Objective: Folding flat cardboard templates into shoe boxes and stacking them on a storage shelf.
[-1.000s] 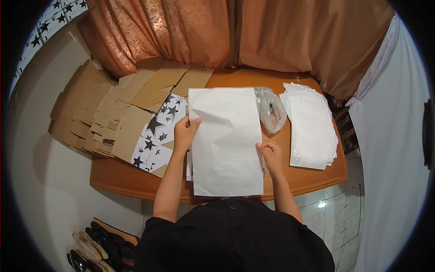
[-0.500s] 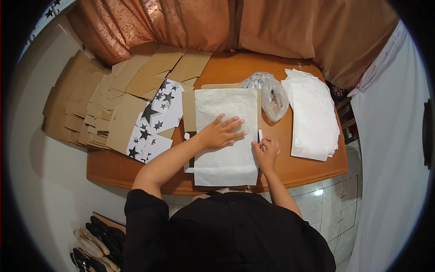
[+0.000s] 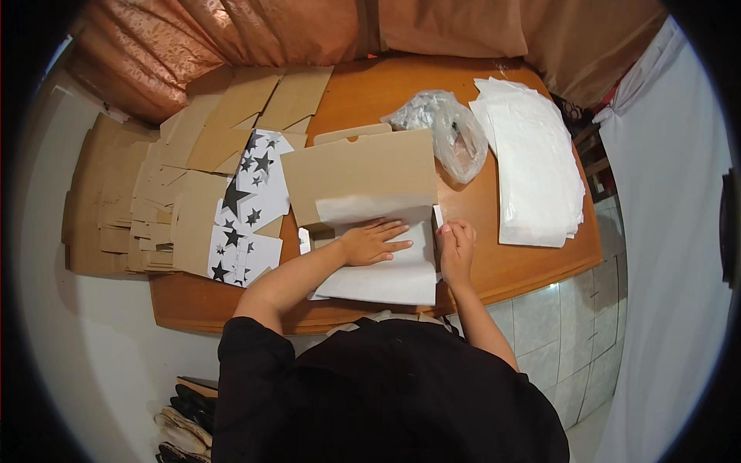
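An open cardboard box (image 3: 363,166) lies in front of me, its brown lid raised on the far side. Over its inside spreads a sheet of white paper (image 3: 386,287), sagging in the middle. My left hand (image 3: 376,242) rests open on this sheet with fingers spread, pressing it down into the box. At the right side of the box, beside a narrow white side flap (image 3: 439,218), my right hand (image 3: 457,247) is closed with its fingers curled. What is between those fingers, if anything, is hidden.
Flattened cardboard pieces (image 3: 201,204) are piled at the left, with white card printed with black stars (image 3: 251,208) on top. A clear plastic bag (image 3: 455,139) lies beyond the box. White paper sheets (image 3: 532,170) are stacked at the right of the wooden table (image 3: 513,274).
The paper, flat over the box before, now dips into it under my left hand. Its far edge has slid toward me, uncovering the raised lid. My right hand stays at the box's right side.
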### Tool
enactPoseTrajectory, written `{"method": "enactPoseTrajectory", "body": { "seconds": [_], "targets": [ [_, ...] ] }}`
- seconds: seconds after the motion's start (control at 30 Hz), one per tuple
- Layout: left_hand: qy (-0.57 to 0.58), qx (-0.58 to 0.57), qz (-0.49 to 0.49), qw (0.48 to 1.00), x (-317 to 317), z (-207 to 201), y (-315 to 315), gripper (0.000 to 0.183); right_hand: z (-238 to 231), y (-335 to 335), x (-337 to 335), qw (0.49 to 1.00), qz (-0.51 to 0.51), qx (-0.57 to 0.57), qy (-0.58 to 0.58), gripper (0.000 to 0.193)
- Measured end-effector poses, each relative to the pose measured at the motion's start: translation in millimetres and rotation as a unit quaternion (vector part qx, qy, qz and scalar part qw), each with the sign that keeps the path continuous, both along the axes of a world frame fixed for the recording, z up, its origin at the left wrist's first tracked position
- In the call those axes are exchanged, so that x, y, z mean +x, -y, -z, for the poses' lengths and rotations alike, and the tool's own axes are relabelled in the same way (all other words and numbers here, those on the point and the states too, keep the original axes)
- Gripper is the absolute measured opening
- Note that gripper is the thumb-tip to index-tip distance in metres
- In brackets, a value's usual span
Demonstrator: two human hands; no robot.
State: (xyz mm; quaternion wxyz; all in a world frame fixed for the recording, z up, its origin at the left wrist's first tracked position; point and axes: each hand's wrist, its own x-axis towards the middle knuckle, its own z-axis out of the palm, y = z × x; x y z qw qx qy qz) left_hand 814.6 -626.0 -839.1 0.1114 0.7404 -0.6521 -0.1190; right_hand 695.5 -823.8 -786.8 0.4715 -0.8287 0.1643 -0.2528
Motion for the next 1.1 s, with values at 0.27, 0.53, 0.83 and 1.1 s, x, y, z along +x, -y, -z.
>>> {"method": "enactPoseTrajectory", "body": {
  "seconds": [0.27, 0.53, 0.83, 1.1],
  "targets": [
    [-0.061, 0.036, 0.018, 0.997, -0.3, 13.7, 6.7, 0.047, 2.3, 1.2, 1.0, 1.000, 0.001, 0.007, 0.005, 0.022],
    [-0.302, 0.199, -0.139, 0.922, -12.2, -62.3, -9.9, 0.047, 7.6, 19.7, 14.2, 0.995, 0.016, 0.083, 0.058, 0.016],
    [-0.536, 0.151, -0.161, 0.815, -27.5, -92.3, -48.9, 0.040, 9.3, 101.3, 122.0, 0.992, 0.040, -0.114, 0.042, 0.012],
    [-0.157, -0.063, -0.357, 0.919, -36.8, -91.3, -29.5, 0.017, 41.3, 108.1, 201.9, 0.929, 0.076, -0.322, -0.167, 0.025]
  ]
}}
